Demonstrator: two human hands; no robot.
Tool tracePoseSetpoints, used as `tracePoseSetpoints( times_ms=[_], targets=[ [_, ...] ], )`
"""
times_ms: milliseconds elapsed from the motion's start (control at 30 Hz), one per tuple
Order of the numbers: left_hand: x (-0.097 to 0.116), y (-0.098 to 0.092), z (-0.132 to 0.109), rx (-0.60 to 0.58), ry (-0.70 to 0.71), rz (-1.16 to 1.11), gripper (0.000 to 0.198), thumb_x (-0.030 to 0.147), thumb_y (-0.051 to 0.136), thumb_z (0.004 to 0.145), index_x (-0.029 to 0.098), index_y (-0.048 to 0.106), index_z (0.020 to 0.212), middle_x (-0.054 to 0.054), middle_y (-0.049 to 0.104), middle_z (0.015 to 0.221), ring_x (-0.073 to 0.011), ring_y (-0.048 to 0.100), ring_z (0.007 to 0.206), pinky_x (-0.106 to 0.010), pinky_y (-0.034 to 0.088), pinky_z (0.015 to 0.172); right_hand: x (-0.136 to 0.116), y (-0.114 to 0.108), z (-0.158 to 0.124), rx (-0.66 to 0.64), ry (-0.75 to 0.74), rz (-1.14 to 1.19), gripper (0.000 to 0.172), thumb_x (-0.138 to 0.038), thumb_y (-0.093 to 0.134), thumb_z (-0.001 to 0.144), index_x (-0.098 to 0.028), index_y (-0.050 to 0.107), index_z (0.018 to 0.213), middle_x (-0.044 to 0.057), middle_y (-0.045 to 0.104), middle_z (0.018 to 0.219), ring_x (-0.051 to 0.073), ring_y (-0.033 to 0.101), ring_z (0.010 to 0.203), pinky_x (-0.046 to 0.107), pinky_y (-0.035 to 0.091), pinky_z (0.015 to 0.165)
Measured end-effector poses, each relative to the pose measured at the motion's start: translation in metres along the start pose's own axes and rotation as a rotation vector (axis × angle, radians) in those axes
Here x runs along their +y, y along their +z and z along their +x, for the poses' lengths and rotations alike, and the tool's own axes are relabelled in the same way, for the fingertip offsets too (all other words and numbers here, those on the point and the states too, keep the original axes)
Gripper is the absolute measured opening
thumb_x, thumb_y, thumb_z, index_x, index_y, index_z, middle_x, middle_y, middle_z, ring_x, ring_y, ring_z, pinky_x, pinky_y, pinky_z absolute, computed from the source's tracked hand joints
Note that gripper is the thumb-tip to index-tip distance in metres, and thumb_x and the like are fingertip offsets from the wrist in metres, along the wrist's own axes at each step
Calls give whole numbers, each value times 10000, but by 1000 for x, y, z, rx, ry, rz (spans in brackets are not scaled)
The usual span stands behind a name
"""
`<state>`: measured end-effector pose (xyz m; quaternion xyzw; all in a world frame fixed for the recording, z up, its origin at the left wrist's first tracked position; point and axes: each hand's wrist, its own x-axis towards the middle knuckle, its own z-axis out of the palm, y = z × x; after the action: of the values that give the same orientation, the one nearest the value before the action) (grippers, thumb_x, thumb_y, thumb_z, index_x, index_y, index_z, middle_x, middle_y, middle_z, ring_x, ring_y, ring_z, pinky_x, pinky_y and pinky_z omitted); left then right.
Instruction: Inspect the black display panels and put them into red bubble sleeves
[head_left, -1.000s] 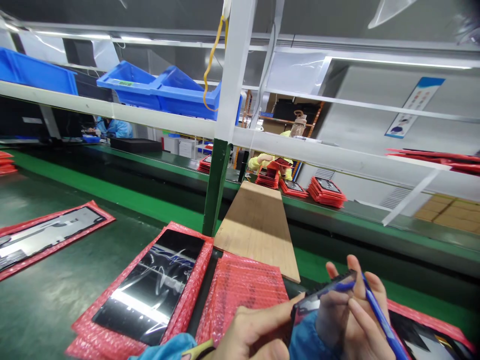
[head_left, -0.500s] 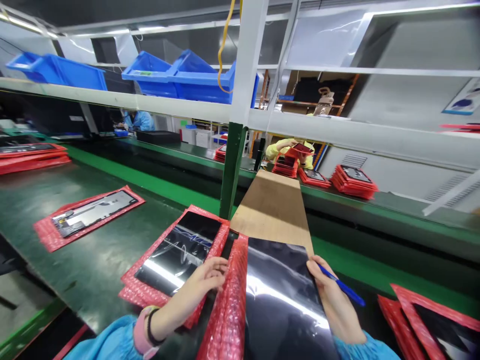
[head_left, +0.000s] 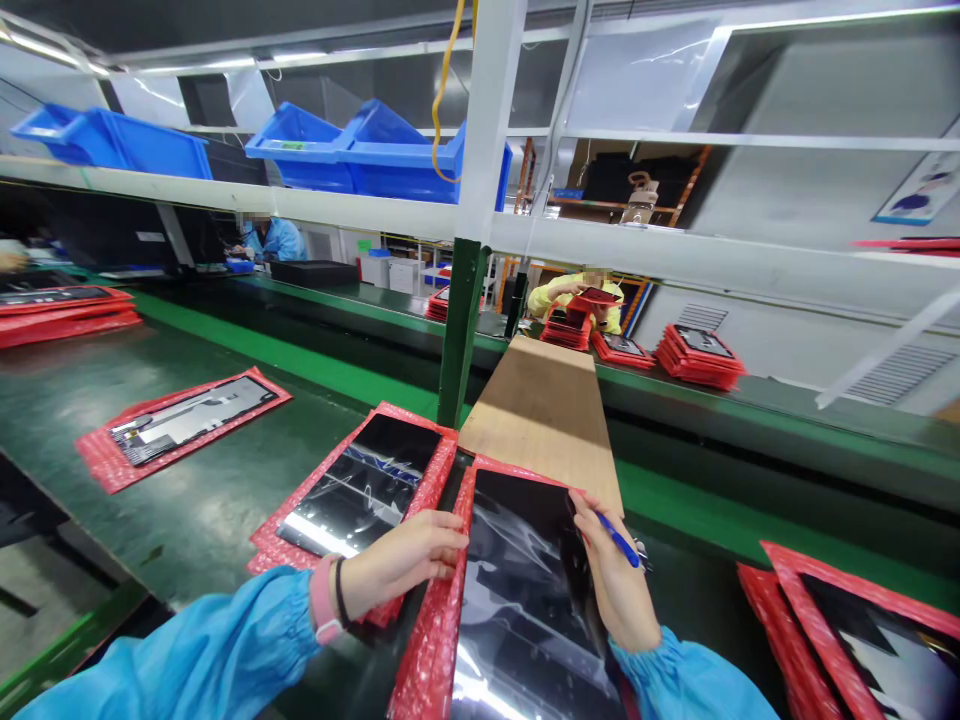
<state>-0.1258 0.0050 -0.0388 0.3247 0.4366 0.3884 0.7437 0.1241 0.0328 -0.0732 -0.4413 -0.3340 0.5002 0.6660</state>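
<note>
Glossy black, the flat panel [head_left: 521,575] lies face up on the red bubble wrap [head_left: 424,655] at the near side of the bench [head_left: 191,525], just below the wooden board [head_left: 540,395]. It looks thin, stiff and fairly light for its breadth, and its shiny face would likely be slippery and quick to take smudges or scratches. Being probably glass-fronted, it seems fragile at the corners; the long edges look like the best hold, with one hand to each side and no pressing or bending across the middle.

The left hand [head_left: 412,558] has its fingers loosely bent, fingertips at the left edge of the wrap (whether they pinch it, I cannot tell). The right hand [head_left: 613,580] has its fingers laid along the panel's upper right edge and keeps a blue pen [head_left: 619,541] tucked in its grasp.

Compared with half a second ago, the panel sits further left and covers more of the wrap, whose red rim now shows along the top edge. The right hand has come inward with it, while the left hand stays close to the same place. The second panel [head_left: 364,490] alongside is unchanged.
</note>
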Motion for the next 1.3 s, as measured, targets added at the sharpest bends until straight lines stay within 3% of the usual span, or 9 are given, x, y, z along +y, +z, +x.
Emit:
tracePoseSetpoints(
  times_ms=[133, 333, 500, 667, 800, 1000, 1100, 1167, 1300],
  targets=[
    [5, 19, 6, -66, 104, 57, 172, 171, 759, 603, 150, 602, 670, 19, 596, 644, -111, 555, 619, -249, 406, 657, 3, -1, -5, 0, -42, 44, 322, -285, 741, 672, -263, 577, 948, -2, 711, 1140, 229, 464, 1308, 396, 261, 1149],
    [2, 47, 7, -67, 269, 125, 524, 61, 716, 547, 212, 635, 1042, -26, 685, 1083, -237, 565, 1102, -341, 352, 1012, -2, -2, -5, 3, -79, 74, 317, -282, 725, 674, -260, 557, 941, 3, 721, 1119, 234, 492, 1284, 426, 266, 1143],
    [23, -8, -1, 91, 368, 159, 630, 45, 667, 547, 222, 589, 1146, -36, 656, 1211, -259, 498, 1237, -336, 327, 1055, -31, -40, -6, 53, -183, 38, 284, -314, 720, 729, -262, 547, 947, 29, 669, 1229, 238, 498, 1279, 420, 285, 1131],
    [65, -100, -11, 231, 366, 176, 621, 88, 676, 508, 194, 587, 1114, -44, 745, 933, -274, 689, 852, -343, 500, 780, -32, -106, -7, 191, -547, -700, 286, -407, 624, 779, -238, 524, 987, 143, 590, 1323, 347, 607, 1137, 535, 412, 1013],
    [75, -141, -3, 329, 376, 202, 523, 114, 662, 504, 177, 621, 1021, -51, 753, 865, -254, 701, 788, -322, 513, 742, -8, -134, -4, 85, -674, -1140, 315, -374, 505, 835, -219, 572, 1101, 149, 614, 1288, 346, 634, 1099, 527, 474, 970],
    [78, -150, 14, 436, 380, 311, 600, 122, 688, 529, 178, 573, 1116, -52, 743, 847, -246, 701, 739, -332, 525, 717, 10, -139, 2, -190, -771, -1287, 381, -181, 434, 865, -199, 589, 1212, 116, 561, 1361, 269, 508, 1267, 485, 418, 1066],
    [90, -150, 13, 511, 457, 382, 653, 127, 684, 621, 200, 482, 1237, -91, 703, 1088, -269, 643, 1035, -360, 485, 886, 8, -139, 7, -195, -734, -1294, 435, -149, 441, 841, -196, 571, 1254, 107, 562, 1360, 262, 503, 1272, 503, 377, 1095],
    [97, -148, 10, 582, 540, 429, 602, 128, 649, 693, 209, 447, 1255, -109, 588, 1307, -276, 461, 1283, -384, 375, 1036, 7, -138, 10, -204, -702, -1285, 463, -131, 455, 816, -185, 565, 1262, 113, 572, 1348, 268, 515, 1260, 530, 327, 1118],
    [95, -129, 4, 628, 690, 483, 498, 160, 577, 787, 195, 410, 1255, -121, 479, 1405, -256, 395, 1332, -381, 294, 1102, 5, -134, 13, -221, -629, -1222, 452, -122, 508, 758, -165, 612, 1196, 135, 600, 1312, 291, 509, 1263, 554, 246, 1146]
  ],
)
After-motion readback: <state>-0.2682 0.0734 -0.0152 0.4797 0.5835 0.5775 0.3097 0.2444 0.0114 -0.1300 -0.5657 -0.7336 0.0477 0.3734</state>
